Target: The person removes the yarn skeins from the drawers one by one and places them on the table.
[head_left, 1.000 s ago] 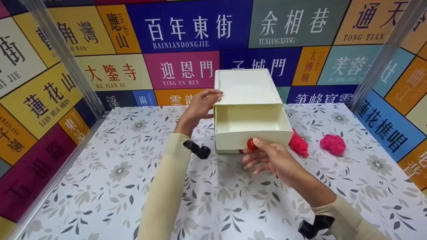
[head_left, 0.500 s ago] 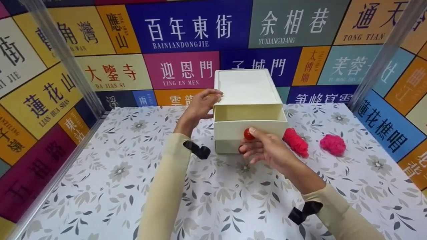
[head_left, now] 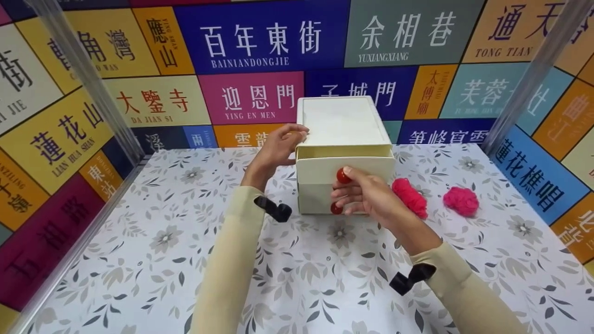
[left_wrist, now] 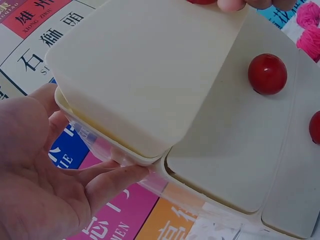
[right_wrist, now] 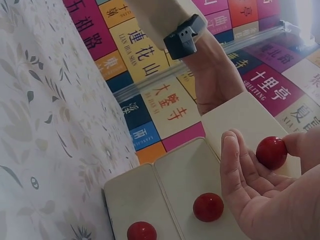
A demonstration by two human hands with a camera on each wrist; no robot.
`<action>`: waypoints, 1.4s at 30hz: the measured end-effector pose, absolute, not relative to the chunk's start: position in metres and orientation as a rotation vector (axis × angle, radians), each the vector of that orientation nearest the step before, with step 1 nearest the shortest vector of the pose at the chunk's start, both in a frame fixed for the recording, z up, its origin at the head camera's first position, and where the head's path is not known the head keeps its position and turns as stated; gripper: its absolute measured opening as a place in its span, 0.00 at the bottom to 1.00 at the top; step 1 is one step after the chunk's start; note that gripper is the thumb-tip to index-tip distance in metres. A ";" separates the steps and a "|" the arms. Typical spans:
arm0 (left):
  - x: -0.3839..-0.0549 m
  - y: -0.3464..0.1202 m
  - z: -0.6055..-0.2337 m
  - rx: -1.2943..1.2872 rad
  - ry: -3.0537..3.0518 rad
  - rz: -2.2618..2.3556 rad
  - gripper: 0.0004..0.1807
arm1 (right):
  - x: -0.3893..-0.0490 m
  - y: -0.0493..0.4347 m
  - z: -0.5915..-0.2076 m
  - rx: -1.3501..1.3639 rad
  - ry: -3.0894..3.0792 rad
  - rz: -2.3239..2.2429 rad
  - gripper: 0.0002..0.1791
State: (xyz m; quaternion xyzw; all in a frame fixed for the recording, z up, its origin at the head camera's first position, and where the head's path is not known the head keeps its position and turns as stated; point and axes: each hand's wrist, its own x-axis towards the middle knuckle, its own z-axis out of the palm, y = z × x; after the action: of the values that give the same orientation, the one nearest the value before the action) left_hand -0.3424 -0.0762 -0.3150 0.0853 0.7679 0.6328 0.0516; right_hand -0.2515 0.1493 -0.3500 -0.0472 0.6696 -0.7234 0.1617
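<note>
- Two hands, head view: left hand (head_left: 274, 150) at the near left top edge of a white drawer box (head_left: 343, 120), its fingers loosely spread and touching, not clenched; right hand (head_left: 373, 192) in front of the box, gripping the top red knob (head_left: 343, 175) with thumb and fingers.
- One top drawer (head_left: 318, 169), head view: pulled out a little, a narrow strip of its inside showing beneath the box's top.
- One counter (head_left: 320, 278), head view: covered in a leaf-and-flower print; the box stands upright towards its back, before a wall of coloured name panels (head_left: 260, 37).
- Two fuzzy bundles, head view: a red-pink bundle (head_left: 409, 197) just beside the box and a round pink bundle (head_left: 461, 202) a little farther off, apart from each other.
- One left hand, left wrist view: palm open, thumb and fingers apart, fingertips against the box's edge; the drawer front projects past the casing, with a middle red knob (left_wrist: 267, 74) and a bottom red knob (left_wrist: 316, 127) on the fronts below.
- One right hand, right wrist view: thumb pressed to the top knob, fingers on its other side, the outer ones extended; two other knobs untouched.
</note>
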 end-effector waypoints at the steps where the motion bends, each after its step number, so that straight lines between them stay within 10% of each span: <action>1: -0.342 -0.076 -0.315 0.263 2.334 1.926 0.14 | -0.253 0.149 -0.350 -0.130 1.910 -2.070 0.26; 42: -0.344 -0.078 -0.314 0.286 2.351 1.882 0.13 | -0.282 0.143 -0.349 -0.017 2.011 -2.069 0.32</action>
State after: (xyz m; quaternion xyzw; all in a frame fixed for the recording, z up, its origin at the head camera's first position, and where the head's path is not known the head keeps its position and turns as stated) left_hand -0.3438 -0.0782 -0.3144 0.0943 0.7758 0.6212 0.0582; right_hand -0.2818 0.1426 -0.3494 -0.0060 0.6912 -0.7113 0.1277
